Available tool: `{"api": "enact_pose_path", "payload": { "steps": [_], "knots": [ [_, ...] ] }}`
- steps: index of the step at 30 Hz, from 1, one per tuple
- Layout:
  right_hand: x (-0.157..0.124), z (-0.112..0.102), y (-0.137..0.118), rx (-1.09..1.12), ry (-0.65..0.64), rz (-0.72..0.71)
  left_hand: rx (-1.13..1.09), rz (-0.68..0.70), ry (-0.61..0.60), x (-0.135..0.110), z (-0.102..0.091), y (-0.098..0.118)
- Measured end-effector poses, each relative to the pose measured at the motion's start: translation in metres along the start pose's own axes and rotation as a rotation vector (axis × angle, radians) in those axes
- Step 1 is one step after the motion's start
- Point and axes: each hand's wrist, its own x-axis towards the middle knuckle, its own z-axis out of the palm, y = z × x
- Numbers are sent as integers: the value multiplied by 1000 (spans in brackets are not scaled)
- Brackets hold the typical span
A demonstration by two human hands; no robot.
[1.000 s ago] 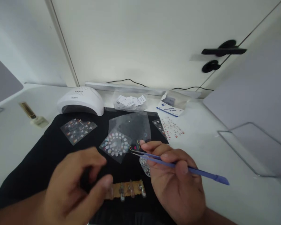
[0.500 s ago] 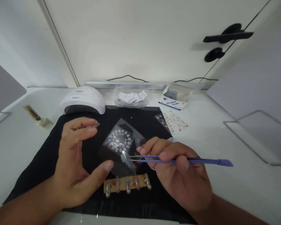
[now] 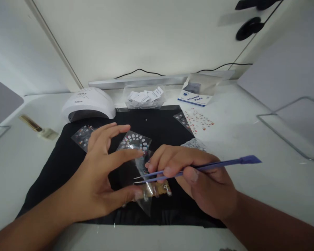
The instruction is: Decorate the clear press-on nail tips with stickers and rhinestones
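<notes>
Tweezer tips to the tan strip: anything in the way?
Apparently yes: a clear sheet overlaps part of the tan strip near the tips of the tweezers in the right hand. The left hand also hides much of the strip's left end. Depth gaps can't be judged here.

A: To your left, a gold-capped bottle [image 3: 38, 128] is on the white table [image 3: 238, 129], near a white lamp [image 3: 90, 99] whose dark opening faces you.

B: Straight ahead, you have a clear container [image 3: 144, 103] heaped with white packets [image 3: 143, 95]; to its right, your open Alcohol Pads box [image 3: 195, 98].

A: Behind those, you'll see a silver strip [image 3: 162, 80] along the table's back, a black cable [image 3: 140, 69] above it.

B: Up to your right: a black door handle [image 3: 251, 4], partly cut off, over a round black knob [image 3: 247, 29].
</notes>
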Motion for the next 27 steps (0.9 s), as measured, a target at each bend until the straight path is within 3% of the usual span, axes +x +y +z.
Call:
{"api": "enact_pose_path", "payload": {
  "steps": [5, 9, 15, 21, 27],
  "knots": [
    [0, 3, 1, 54, 0, 32, 62, 92, -46, 4, 0, 2],
    [-1, 7, 2, 121, 37, 53, -44, 90, -57, 7, 2, 2],
    [-1, 13, 0, 185, 60, 61, -305, -16, -75, 9, 0, 4],
    [-1, 11, -5, 140, 57, 51, -390, -62, -37, 11, -4, 5],
    [-3, 10, -7, 98, 59, 85, -488, -225, 29, 9, -4, 1]
  ]
}}
